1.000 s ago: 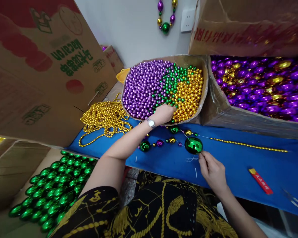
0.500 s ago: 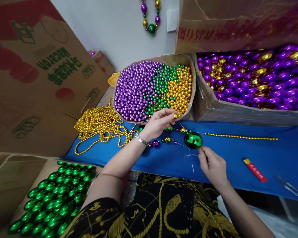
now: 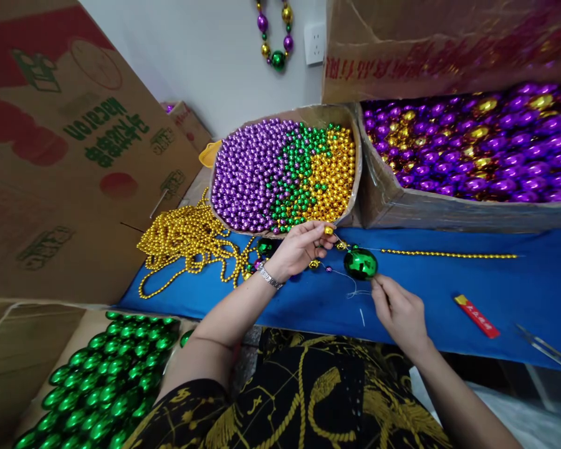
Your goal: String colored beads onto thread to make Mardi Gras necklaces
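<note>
My left hand (image 3: 300,249), a metal watch band at its wrist, is closed with a small gold bead (image 3: 328,231) between thumb and fingertip. The bead is close to a fine thread or needle that rises from the large green bead (image 3: 360,264). At that green bead's lower right edge, my right hand (image 3: 399,310) is closed in a pinch on it. Part of a string of mixed beads (image 3: 314,264) lies beneath my left hand, which hides some of it. Loose white thread (image 3: 355,293) curls below the large green bead.
Behind my hands stands a box of small purple, green and gold beads (image 3: 257,174). Larger purple beads (image 3: 449,149) fill the right box, green ones (image 3: 121,374) the lower left. Gold bead strands (image 3: 187,243), a red packet (image 3: 477,316) and tweezers (image 3: 545,349) lie on the blue cloth (image 3: 425,287).
My left hand has drawn back from the bead box toward the thread, carrying the small gold bead. My right hand keeps its pinch at the large green bead. The view has shifted slightly.
</note>
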### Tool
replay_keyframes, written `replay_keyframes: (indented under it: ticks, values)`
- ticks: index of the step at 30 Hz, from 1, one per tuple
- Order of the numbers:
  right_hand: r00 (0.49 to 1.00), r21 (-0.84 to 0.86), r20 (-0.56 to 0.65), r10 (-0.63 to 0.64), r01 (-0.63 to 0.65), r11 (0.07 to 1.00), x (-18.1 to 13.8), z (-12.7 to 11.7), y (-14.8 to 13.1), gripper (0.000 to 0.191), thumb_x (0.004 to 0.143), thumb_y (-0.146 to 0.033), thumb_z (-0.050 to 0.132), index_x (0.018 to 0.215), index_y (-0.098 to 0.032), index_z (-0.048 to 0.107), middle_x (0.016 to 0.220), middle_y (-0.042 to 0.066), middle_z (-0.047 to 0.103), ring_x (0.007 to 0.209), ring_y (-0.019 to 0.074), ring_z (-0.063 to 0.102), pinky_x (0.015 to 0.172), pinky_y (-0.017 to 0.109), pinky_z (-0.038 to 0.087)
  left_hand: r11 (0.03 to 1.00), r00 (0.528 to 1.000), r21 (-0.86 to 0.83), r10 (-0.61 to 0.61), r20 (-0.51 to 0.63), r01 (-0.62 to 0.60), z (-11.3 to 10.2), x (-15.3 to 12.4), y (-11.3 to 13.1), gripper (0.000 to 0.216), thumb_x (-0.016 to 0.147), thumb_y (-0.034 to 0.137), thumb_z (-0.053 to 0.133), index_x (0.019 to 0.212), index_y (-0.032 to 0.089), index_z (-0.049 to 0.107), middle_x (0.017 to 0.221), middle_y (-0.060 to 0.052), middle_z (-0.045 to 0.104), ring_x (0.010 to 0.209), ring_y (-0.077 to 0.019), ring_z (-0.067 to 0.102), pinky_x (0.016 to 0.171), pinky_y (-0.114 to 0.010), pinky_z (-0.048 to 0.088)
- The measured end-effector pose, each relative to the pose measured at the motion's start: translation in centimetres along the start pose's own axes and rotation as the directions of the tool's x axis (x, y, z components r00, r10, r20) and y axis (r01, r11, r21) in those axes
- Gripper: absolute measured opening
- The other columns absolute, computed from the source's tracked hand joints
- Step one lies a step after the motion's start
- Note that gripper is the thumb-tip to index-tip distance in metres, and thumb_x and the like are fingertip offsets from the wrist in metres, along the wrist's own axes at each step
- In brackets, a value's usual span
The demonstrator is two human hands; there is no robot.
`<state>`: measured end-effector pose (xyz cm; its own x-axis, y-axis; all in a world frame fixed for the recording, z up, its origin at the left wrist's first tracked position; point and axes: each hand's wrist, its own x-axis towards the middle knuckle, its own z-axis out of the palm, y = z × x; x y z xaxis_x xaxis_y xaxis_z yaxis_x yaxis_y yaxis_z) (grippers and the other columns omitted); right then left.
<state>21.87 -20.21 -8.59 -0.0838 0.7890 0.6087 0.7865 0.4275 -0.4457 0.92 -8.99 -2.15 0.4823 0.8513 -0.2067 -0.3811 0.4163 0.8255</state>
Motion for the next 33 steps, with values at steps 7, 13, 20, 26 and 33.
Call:
replay_keyframes:
  ticks: [7, 13, 20, 26, 33]
  values:
    - [0.999, -0.018, -0.003, -0.044, 0.043, 0.999, -0.1, 0.0, 0.0, 0.011, 0.093, -0.016, 0.052, 0.097, -0.017, 0.062, 0.083, 0.003, 0.072, 0.069, 0.0122, 0.069, 0.067, 0.021, 0.05, 1.0, 1.0, 0.013, 0.016, -0.02, -0.016, 0.2, 0.1, -0.1, 0.026, 0.081, 0.032, 0.071, 0.097, 0.012, 0.068, 0.079, -0.006, 0.067, 0.067, -0.0093, 0.062, 0.052, -0.017, 0.045]
    - [1.0, -0.006, 0.017, -0.002, 0.002, 1.0, -0.8, 0.3, 0.4, 0.012, 0.094, -0.017, 0.05, 0.098, -0.018, 0.061, 0.082, 0.003, 0.072, 0.068, 0.0123, 0.068, 0.068, 0.02, 0.05, 0.968, 0.994, 0.227, 0.108, -0.003, -0.105, 0.5, -0.2, -1.0, 0.027, 0.08, 0.035, 0.072, 0.097, 0.014, 0.07, 0.087, -0.006, 0.067, 0.073, -0.0107, 0.061, 0.055, -0.019, 0.047]
    - [0.965, -0.025, 0.183, 0.187, -0.186, 0.982, -3.6, 3.6, 3.4, 0.023, 0.098, -0.025, 0.038, 0.088, -0.018, 0.057, 0.064, 0.001, 0.067, 0.056, 0.0145, 0.066, 0.052, 0.021, 0.047, 0.769, 0.969, 0.591, 0.217, 0.117, -0.243, 1.1, 0.9, -5.7, 0.026, 0.08, 0.037, 0.071, 0.098, 0.019, 0.075, 0.1, -0.009, 0.07, 0.081, -0.0147, 0.063, 0.067, -0.025, 0.051]
    - [0.957, -0.193, 0.201, 0.21, -0.172, 0.966, -4.2, 1.8, 5.9, 0.022, 0.094, -0.025, 0.044, 0.096, -0.02, 0.065, 0.092, 0.006, 0.072, 0.064, 0.0132, 0.068, 0.053, 0.021, 0.051, 0.59, 0.905, 0.693, 0.346, 0.247, -0.415, 2.1, 2.4, -7.2, 0.016, 0.086, 0.033, 0.063, 0.089, 0.022, 0.075, 0.097, -0.01, 0.072, 0.092, -0.0196, 0.066, 0.079, -0.031, 0.053]
    - [0.986, 0.086, 0.054, 0.156, -0.16, 0.983, 1.7, -1.3, 4.4, 0.029, 0.097, -0.026, 0.045, 0.122, -0.019, 0.059, 0.112, 0.01, 0.07, 0.103, 0.0171, 0.068, 0.088, 0.029, 0.056, 0.438, 0.808, 0.682, 0.379, 0.452, -0.586, 7.6, 3.4, -0.6, 0.016, 0.09, 0.029, 0.058, 0.095, 0.02, 0.07, 0.093, -0.008, 0.072, 0.083, -0.0154, 0.066, 0.075, -0.028, 0.053]
